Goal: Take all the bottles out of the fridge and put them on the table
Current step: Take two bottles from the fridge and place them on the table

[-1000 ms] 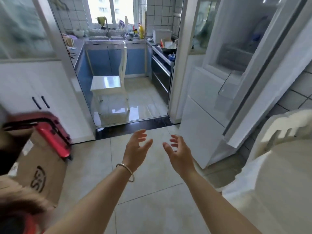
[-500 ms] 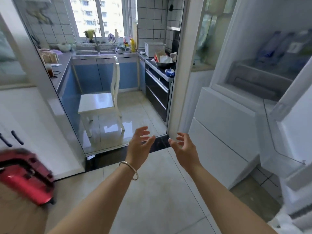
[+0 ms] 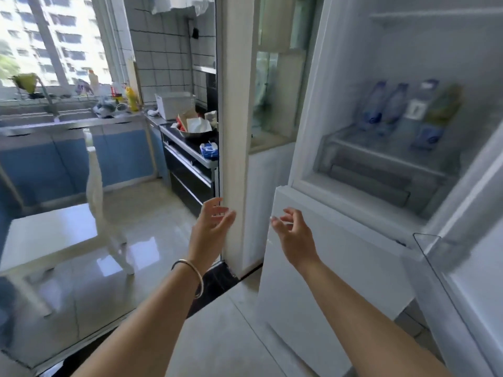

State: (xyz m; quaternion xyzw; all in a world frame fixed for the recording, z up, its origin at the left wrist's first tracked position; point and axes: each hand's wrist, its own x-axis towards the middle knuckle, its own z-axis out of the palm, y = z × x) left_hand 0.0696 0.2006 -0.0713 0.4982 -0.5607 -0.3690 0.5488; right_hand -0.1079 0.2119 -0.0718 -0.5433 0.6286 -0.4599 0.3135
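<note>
The white fridge (image 3: 334, 257) stands open at the right. Several plastic bottles lie side by side on its glass shelf (image 3: 381, 155): two with blue labels (image 3: 373, 107), a clear one with a white label (image 3: 415, 110) and a yellowish one (image 3: 438, 115). They look blurred. My left hand (image 3: 211, 229), with a bangle on the wrist, and my right hand (image 3: 295, 236) are both held out with fingers apart and nothing in them. They are well below and left of the bottles, in front of the closed lower drawer.
The fridge door (image 3: 462, 268) hangs open at the far right with a clear door bin. A white pillar (image 3: 235, 131) separates the fridge from the kitchen. A white chair (image 3: 54, 235) stands behind a glass panel at left, with counters and a stove (image 3: 190, 148) beyond.
The view has swung right and up toward the fridge, bringing the bottles into sight. Both hands have risen and moved closer to the fridge, still empty. The red item at left has left the view.
</note>
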